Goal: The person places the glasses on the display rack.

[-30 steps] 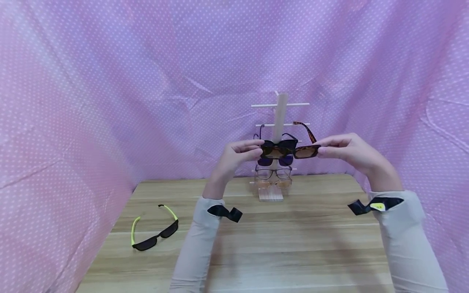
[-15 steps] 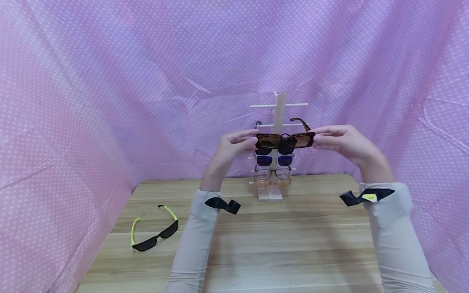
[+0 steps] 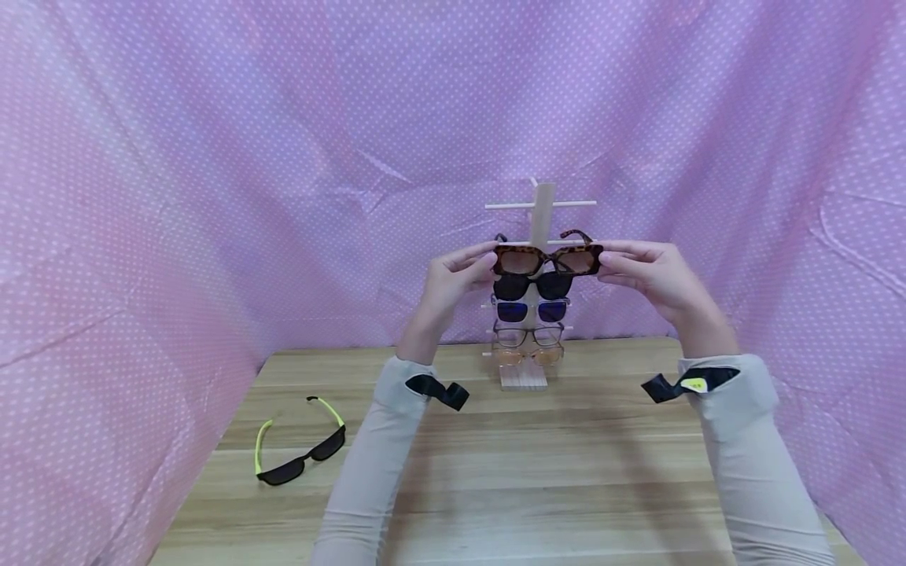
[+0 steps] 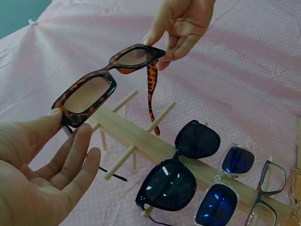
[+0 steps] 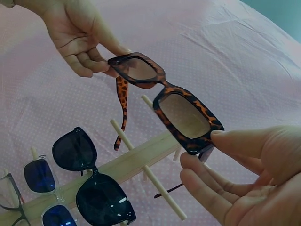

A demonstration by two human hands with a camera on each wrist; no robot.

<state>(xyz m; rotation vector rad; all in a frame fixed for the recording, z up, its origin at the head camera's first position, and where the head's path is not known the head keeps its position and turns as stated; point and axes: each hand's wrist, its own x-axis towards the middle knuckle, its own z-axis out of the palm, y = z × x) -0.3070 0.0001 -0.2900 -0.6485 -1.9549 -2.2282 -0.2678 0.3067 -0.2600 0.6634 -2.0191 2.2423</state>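
Tortoiseshell sunglasses (image 3: 520,260) with brown lenses are held level by both hands in front of a wooden display stand (image 3: 543,212), at its second rod from the top. My left hand (image 3: 453,284) pinches one outer corner of the frame between thumb and fingers. At the opposite corner, my right hand (image 3: 654,277) grips in the same way. In the left wrist view a spotted temple arm (image 4: 151,94) points away toward the stand's rods. Right below, black sunglasses (image 5: 101,193) hang on the stand.
Lower on the stand hang blue-lensed glasses (image 3: 512,311), dark-framed clear glasses (image 3: 527,336) and orange-tinted glasses (image 3: 510,357). Black sunglasses with yellow-green arms (image 3: 286,471) lie unfolded on the wooden table (image 3: 531,487) at left. A pink dotted cloth (image 3: 354,141) hangs behind.
Both hands have raised the tortoiseshell sunglasses and brought them slightly left, from in front of the black pair up to the rod above it. The frame now sits centred on the stand.
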